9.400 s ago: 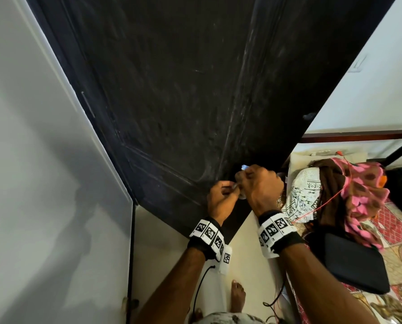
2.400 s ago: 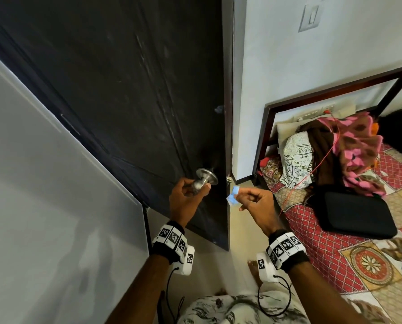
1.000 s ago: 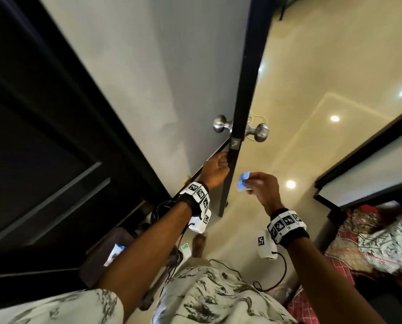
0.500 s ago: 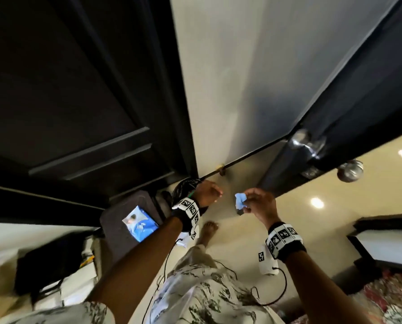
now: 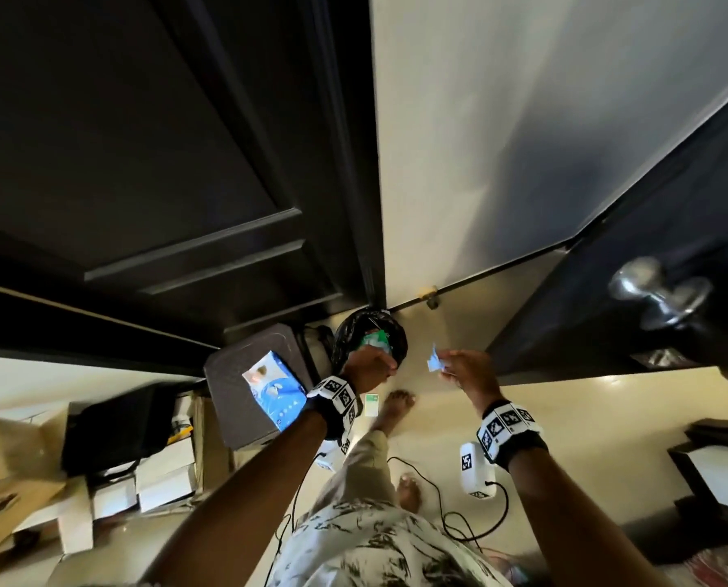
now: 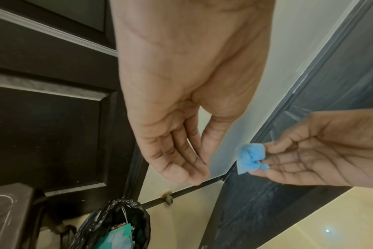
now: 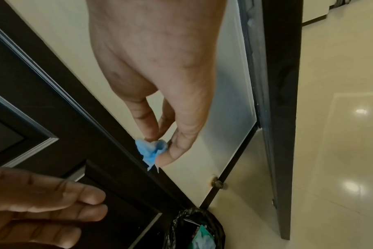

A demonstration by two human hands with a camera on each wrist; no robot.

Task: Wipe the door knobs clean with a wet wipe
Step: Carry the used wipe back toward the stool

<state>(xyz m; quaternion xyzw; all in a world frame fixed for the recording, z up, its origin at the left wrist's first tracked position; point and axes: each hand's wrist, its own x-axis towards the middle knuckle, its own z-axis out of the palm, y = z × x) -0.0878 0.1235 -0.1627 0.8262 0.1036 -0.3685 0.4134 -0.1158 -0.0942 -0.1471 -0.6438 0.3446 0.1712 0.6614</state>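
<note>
My right hand [image 5: 459,368] [image 7: 160,148] pinches a crumpled blue wet wipe [image 5: 433,361] [image 6: 250,157] [image 7: 152,150] between thumb and fingertips, held in the air above the floor. My left hand [image 5: 368,366] [image 6: 185,165] hangs open and empty just left of it, fingers relaxed, over a bin lined with a black bag [image 5: 368,338] [image 6: 117,224] [image 7: 194,230]. A silver door knob [image 5: 650,296] sticks out of the dark door [image 5: 650,205] at the far right, well away from both hands.
A pack of wipes [image 5: 275,389] lies on a dark stool [image 5: 231,400] left of the bin. Cardboard boxes [image 5: 155,480] and a black bag sit at lower left. A door stopper [image 5: 428,296] stands on the skirting. My bare feet [image 5: 396,406] and cables lie below.
The view has swung down from the door knobs toward the floor and bin. My left hand let go of the door edge and now hangs open; the right still pinches the wipe.
</note>
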